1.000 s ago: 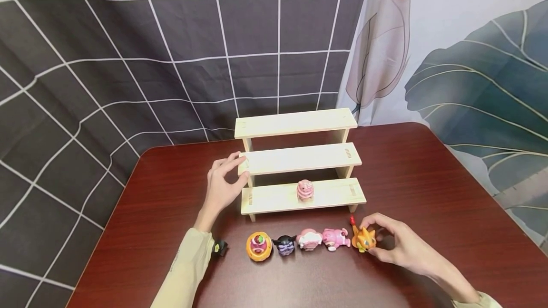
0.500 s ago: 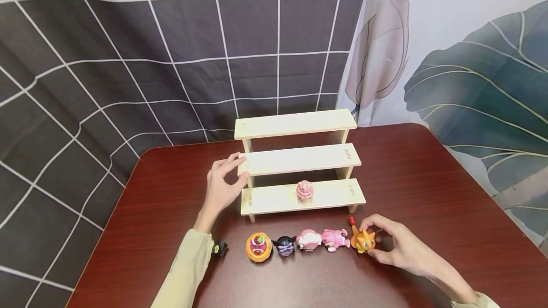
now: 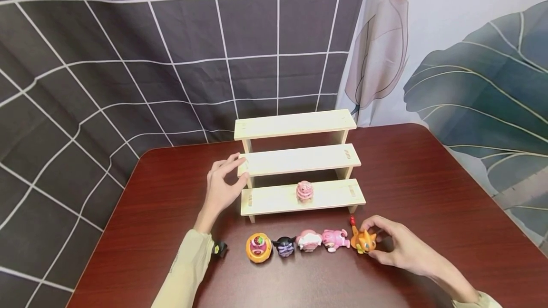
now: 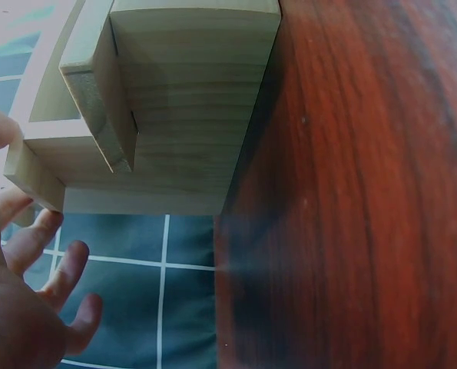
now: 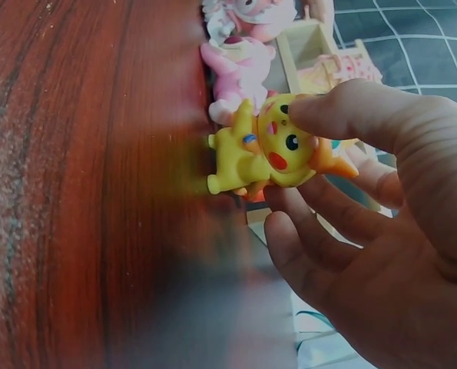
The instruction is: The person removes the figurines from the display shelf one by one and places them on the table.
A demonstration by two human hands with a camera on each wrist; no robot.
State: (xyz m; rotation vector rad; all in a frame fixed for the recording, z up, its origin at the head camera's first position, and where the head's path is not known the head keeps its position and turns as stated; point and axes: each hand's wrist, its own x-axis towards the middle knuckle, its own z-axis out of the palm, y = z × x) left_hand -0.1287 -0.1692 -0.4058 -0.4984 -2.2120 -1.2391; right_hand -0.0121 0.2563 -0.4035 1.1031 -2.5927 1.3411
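Observation:
My left hand [image 3: 221, 184] grips the left end of the middle board of a three-tier wooden display stand [image 3: 299, 159]. In the left wrist view, thumb and fingers lie around the end of that board, and the outer fingers hang free. Between thumb and fingers my right hand [image 3: 406, 248] pinches a small yellow toy figurine [image 5: 240, 157] with an orange hood and red cheeks. Its feet are close to the tabletop, at the right end of a row of toys. A pink figurine [image 3: 305, 191] stands on the lowest board.
Left of the held figurine, a pink bear toy [image 3: 336, 239], a pink-and-white toy [image 3: 309, 240], a black-and-purple toy [image 3: 285, 246] and a round orange toy [image 3: 259, 247] line the dark red table [image 3: 162, 213]. A black object [image 3: 220, 249] lies beside the left sleeve. Checked cloth [image 3: 180, 80] hangs behind.
The yellow figurine has turned slightly in my right fingers, its hooded head now facing more to the right. My left hand keeps its place on the stand.

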